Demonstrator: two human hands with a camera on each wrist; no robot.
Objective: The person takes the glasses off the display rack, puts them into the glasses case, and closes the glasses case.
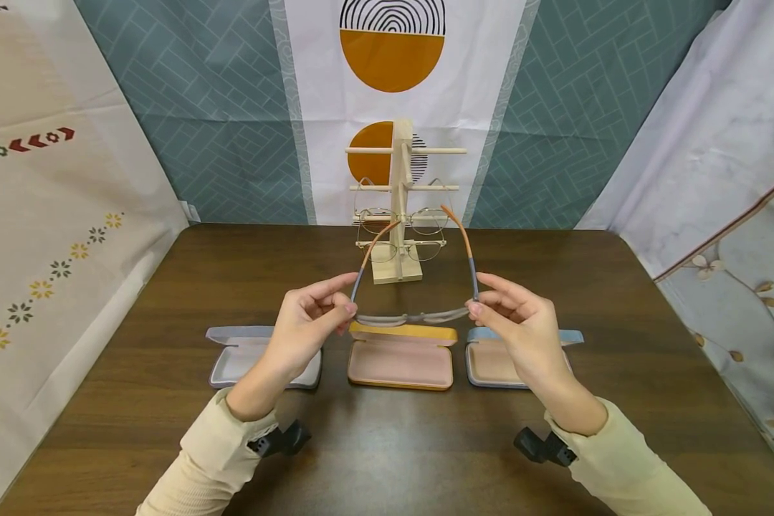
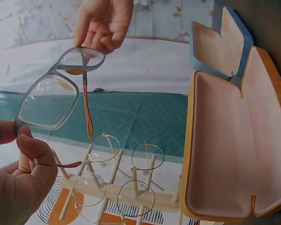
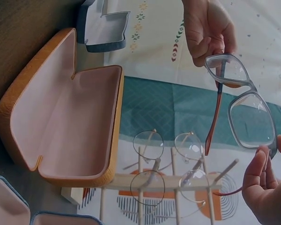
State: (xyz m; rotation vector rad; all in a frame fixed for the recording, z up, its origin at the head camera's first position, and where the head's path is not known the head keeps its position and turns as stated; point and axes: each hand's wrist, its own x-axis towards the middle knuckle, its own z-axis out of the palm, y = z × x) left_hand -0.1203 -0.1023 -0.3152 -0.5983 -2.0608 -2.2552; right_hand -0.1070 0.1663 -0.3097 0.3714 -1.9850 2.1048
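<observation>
A pair of eyeglasses (image 1: 412, 317) with a grey frame and orange-tipped temples is held up above the table, temples unfolded and pointing toward the stand. My left hand (image 1: 309, 326) pinches it at the left corner between thumb and fingers. At the opposite corner, my right hand (image 1: 519, 330) pinches it the same way. Both wrist views show the clear lenses (image 2: 49, 101) between the two hands. Below the glasses an opened yellow glasses case (image 1: 400, 362) with pink lining lies on the table.
An opened grey-lilac case (image 1: 232, 365) lies to the left, an opened blue case (image 1: 490, 362) to the right, each partly covered by a hand. Behind them a wooden display stand (image 1: 401, 172) carries wire-rimmed glasses (image 1: 426, 249). Patterned cloths (image 1: 226, 107) hang around the dark table (image 1: 393, 444).
</observation>
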